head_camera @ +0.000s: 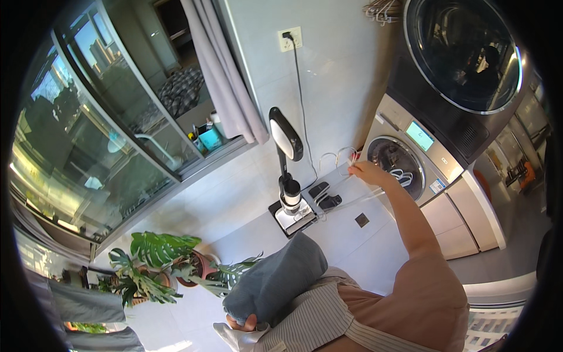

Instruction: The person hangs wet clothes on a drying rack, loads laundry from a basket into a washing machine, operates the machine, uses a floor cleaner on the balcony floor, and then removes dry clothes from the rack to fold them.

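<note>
My right hand [366, 172] is stretched out towards the washing machine [391, 160], its fingers closed on several white wire clothes hangers [344, 159] that spread out to the left. My left hand [242, 323] holds the lower end of a bundled blue-grey cloth [281, 275] against my body. A white cloth [239, 338] hangs beside that hand. Some of the left fingers are hidden under the bundle. I wear a striped apron [308, 314].
A floor washer [290, 198] stands on its dock against the wall, beside black slippers [327, 201]. Potted monstera plants [160, 251] stand left, below a sliding window [132, 88]. A dryer [466, 53] sits above the washing machine. More hangers [383, 11] hang at the top.
</note>
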### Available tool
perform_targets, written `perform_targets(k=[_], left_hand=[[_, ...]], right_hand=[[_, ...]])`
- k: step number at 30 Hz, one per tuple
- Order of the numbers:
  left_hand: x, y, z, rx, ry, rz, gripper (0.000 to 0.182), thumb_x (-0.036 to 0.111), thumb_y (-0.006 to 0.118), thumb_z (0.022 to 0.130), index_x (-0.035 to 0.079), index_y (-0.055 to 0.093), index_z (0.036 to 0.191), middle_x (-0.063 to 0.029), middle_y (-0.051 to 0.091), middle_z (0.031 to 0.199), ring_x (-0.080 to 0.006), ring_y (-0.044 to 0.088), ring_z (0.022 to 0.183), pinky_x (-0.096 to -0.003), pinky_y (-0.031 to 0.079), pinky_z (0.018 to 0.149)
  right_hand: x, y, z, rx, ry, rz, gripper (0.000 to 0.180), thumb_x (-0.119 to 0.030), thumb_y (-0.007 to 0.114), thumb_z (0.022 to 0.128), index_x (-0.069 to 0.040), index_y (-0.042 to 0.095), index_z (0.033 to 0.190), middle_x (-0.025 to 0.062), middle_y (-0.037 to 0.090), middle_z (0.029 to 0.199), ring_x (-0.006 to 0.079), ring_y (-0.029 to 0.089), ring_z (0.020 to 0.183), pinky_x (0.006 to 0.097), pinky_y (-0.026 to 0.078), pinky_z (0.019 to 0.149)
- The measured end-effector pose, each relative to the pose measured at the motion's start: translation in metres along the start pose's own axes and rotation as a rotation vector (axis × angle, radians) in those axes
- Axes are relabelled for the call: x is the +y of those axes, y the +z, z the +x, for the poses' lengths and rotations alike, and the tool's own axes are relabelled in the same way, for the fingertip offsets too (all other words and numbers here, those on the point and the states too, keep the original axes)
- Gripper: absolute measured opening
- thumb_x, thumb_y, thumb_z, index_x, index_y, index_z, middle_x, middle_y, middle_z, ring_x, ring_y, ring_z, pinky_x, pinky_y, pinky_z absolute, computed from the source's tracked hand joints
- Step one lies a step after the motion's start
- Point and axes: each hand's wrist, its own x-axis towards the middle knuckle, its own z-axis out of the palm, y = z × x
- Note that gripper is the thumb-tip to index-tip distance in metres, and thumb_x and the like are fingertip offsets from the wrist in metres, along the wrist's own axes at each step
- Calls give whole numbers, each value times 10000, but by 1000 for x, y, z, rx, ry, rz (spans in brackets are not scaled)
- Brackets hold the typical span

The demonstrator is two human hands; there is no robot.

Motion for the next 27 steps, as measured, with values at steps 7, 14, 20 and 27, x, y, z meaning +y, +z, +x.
perform_targets(k=[7,14,20,27], left_hand=[[8,-14,-17,125,0,-46,112,119,658,752,46,604,816,-80,620,775,-169,584,696,-288,457,620],[11,-25,-29,226,-2,-76,141,127,663,754,47,595,848,-80,618,803,-170,583,720,-289,457,638],[13,-31,-35,272,-4,-93,168,135,668,757,48,588,876,-80,617,826,-171,582,740,-290,458,652],[12,-30,-34,281,-11,-113,199,143,673,759,49,579,908,-79,615,853,-172,581,764,-291,458,670]], right_hand=[[-23,14,78,-30,86,-63,419,-367,398,926,-11,612,873,119,650,787,279,614,758,362,459,708],[-37,25,110,52,23,-36,454,-382,348,931,-35,622,829,128,654,786,317,610,767,382,454,704],[-56,50,120,35,-104,-91,415,-336,362,941,-36,628,834,164,647,790,353,606,773,412,465,710],[-45,65,129,-7,-126,-150,431,-336,342,944,-41,634,830,173,637,764,368,597,756,431,460,708]])
